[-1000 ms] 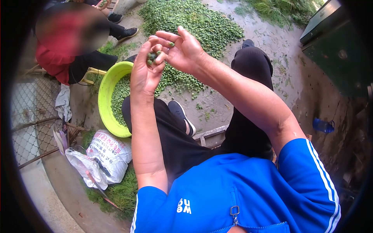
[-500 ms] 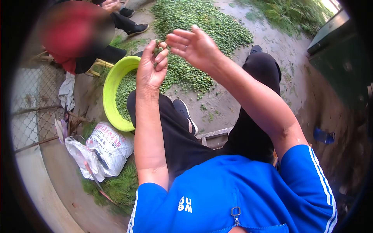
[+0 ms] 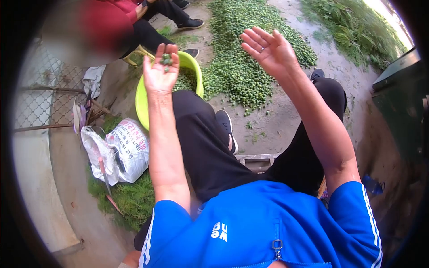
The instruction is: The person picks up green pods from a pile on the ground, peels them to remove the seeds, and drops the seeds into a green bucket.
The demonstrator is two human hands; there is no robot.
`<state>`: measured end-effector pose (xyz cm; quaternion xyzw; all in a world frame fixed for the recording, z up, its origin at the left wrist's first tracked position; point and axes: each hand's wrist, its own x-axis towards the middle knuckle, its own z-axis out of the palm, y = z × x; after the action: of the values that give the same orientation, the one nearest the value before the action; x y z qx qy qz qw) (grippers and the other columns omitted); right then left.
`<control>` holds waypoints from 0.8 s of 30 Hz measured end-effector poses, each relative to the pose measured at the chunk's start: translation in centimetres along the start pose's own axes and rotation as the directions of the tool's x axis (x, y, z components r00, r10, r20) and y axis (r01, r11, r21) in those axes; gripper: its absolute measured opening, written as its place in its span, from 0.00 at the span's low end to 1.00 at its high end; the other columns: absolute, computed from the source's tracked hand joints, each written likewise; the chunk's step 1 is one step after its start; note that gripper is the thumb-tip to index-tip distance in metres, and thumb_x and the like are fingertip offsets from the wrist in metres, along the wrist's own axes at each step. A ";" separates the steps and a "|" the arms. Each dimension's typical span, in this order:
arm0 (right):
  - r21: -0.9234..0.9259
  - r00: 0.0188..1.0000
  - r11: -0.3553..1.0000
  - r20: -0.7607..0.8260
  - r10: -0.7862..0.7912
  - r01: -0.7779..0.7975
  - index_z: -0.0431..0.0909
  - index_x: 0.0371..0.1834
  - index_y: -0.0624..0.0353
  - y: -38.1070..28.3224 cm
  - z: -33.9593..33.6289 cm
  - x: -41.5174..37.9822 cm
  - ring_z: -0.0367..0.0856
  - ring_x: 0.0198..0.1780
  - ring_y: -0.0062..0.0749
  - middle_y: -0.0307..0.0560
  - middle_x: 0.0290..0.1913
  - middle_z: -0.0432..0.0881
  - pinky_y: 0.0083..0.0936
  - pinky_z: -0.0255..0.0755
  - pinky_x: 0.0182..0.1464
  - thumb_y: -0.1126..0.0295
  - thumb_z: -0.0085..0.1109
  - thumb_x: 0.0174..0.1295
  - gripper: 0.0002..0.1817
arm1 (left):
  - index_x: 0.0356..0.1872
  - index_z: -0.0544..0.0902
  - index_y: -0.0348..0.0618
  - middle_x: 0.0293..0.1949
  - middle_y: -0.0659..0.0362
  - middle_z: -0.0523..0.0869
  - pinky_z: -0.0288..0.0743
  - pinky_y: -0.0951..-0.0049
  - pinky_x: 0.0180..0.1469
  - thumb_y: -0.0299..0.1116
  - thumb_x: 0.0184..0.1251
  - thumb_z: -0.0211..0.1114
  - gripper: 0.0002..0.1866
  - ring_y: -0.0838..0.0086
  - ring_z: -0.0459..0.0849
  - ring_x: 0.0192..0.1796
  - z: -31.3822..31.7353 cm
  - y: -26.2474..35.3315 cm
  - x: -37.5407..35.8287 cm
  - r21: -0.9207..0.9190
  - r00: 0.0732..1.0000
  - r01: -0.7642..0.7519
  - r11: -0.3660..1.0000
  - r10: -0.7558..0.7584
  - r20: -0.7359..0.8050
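Plainly, from the head view, the left hand (image 3: 160,79) is palm up, its grip loosely open, a few small green fruits (image 3: 166,59) resting on the fingers. It overlaps the yellow-green basin (image 3: 141,103), which holds more fruits. The right hand (image 3: 273,51) is palm up too, its grip spread wide and bare, near the green pile (image 3: 243,67) on the floor (image 3: 263,134). A white sack (image 3: 129,154) lies beside the left forearm (image 3: 165,143).

Single head-worn view, facing forward and steeply down. Wearer's shirt (image 3: 252,214) nearest, across the lower part; left hand (image 3: 161,79) and right hand (image 3: 278,53) at arm's length, upper half; floor (image 3: 268,139) beyond. Field wide, bowed, dark-cornered.
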<state>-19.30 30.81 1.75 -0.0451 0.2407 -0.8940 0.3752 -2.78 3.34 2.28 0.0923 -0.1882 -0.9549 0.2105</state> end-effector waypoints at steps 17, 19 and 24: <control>-0.292 0.965 0.955 -0.235 -0.114 0.042 0.60 0.64 0.71 -2.9 -2.2 -1.6 0.72 0.60 0.51 0.61 0.61 0.69 0.45 0.70 0.60 0.61 0.34 0.74 0.25 | 0.69 0.60 0.43 0.70 0.49 0.59 0.60 0.47 0.67 0.50 0.71 0.53 0.32 0.60 0.61 0.71 0.3 5.7 -1.7 0.784 0.922 -0.057 0.618 0.334 -0.195; -0.275 0.980 0.956 -0.193 0.045 -0.098 0.71 0.57 0.51 -4.5 -3.8 -0.5 0.73 0.52 0.34 0.41 0.55 0.72 0.49 0.72 0.50 0.56 0.51 0.66 0.19 | 0.65 0.67 0.41 0.66 0.50 0.68 0.63 0.54 0.67 0.45 0.72 0.54 0.26 0.61 0.67 0.68 2.0 3.1 0.1 0.797 0.949 -0.066 0.601 0.285 -0.136; -0.340 0.989 0.940 0.120 0.087 -0.041 0.72 0.55 0.55 -7.3 -4.5 0.4 0.72 0.56 0.39 0.44 0.55 0.73 0.53 0.69 0.57 0.59 0.49 0.68 0.17 | 0.55 0.76 0.40 0.53 0.51 0.80 0.75 0.62 0.54 0.38 0.68 0.61 0.18 0.61 0.80 0.55 -0.9 -5.0 6.5 0.791 0.991 0.117 0.601 -0.016 -0.135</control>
<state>-25.49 36.68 1.14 -0.1601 0.3657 -0.8220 0.4061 -10.23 4.37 -1.16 0.2373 -0.5777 -0.7714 0.1218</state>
